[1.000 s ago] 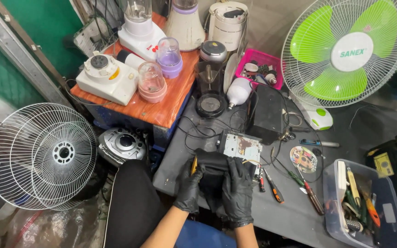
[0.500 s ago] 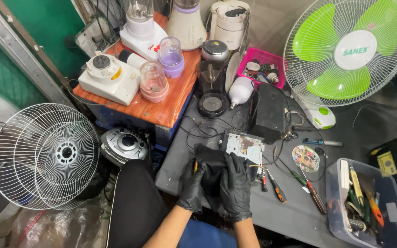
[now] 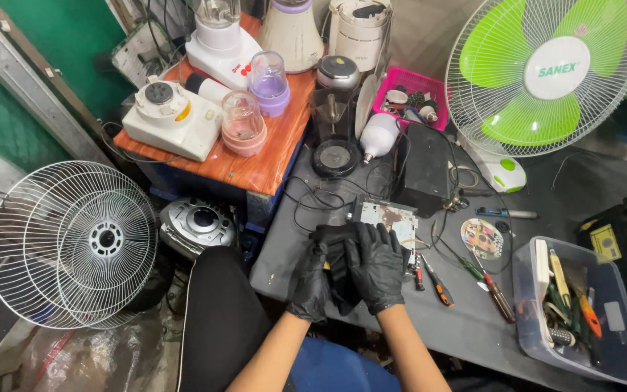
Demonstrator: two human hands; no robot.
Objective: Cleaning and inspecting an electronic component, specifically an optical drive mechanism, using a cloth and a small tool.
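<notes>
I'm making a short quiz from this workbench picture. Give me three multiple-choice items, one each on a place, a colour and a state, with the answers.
1. Where does the white wire fan guard stand?
A. On the floor, left of the grey table
B. On the orange shelf
C. Inside the clear tool bin

2. What colour are the gloves on the left hand and right hand?
A. Blue
B. Black
C. White

3. How is the green fan?
A. Lying flat
B. Without blades
C. Upright, guard on, blades sharp

Answers: 1 A, it stands low beside the table's left edge. 2 B, both gloves are black. 3 C, it stands upright and its blades show no blur.
</notes>
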